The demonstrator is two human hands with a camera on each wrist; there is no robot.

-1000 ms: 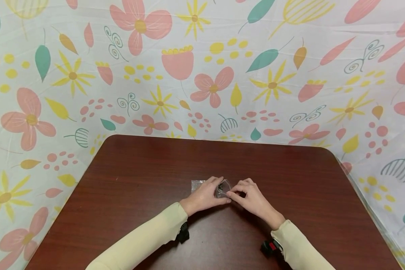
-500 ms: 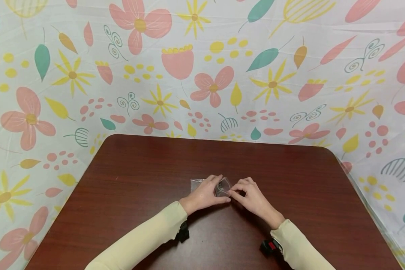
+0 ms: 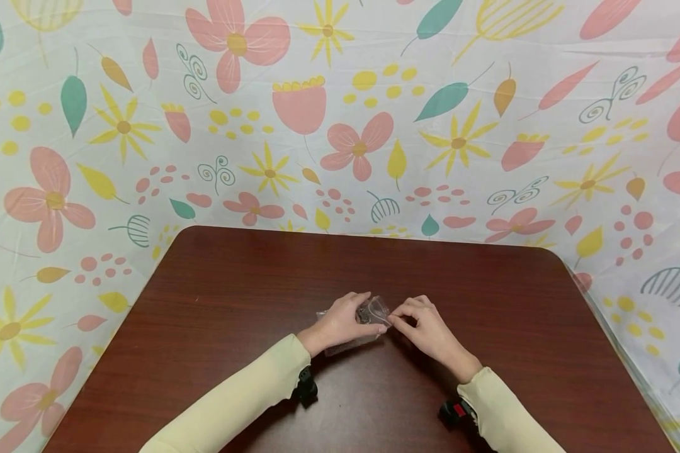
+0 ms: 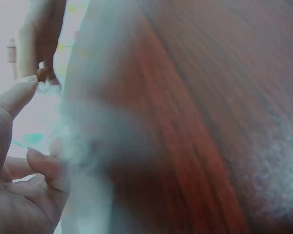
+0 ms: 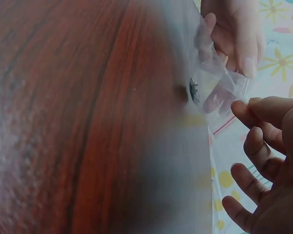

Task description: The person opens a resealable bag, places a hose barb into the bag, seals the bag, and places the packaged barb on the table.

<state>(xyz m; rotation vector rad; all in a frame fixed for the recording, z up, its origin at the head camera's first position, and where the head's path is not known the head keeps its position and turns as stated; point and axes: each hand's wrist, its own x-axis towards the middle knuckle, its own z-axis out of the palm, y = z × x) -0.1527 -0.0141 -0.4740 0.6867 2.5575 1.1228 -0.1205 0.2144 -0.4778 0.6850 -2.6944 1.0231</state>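
A clear zip bag [image 3: 378, 307] is held between both hands, just above or on the table. Small dark pieces [image 5: 194, 90] show through its plastic; their kind is too small to tell. My left hand [image 3: 342, 321] grips the bag's body, fingers on the far side and thumb on the near side. Thumb and forefinger of my right hand [image 3: 427, 330] pinch the corner at its opening end, while the other fingers curl loosely in the right wrist view. A red line [image 5: 223, 126] runs along that end. In the left wrist view the bag is blurred beside my left hand [image 4: 24, 195].
The brown wooden table [image 3: 249, 270] extends around the hands, with rounded far corners. Behind it hangs a white flower-print cloth [image 3: 340, 157]. Black wrist cameras [image 3: 306, 387] sit under both cream sleeves [image 3: 238, 396].
The bag has turned in my left hand; its tail, earlier showing beyond the wrist, now also shows on the near side under the palm. My right hand keeps its pinch and has barely moved.
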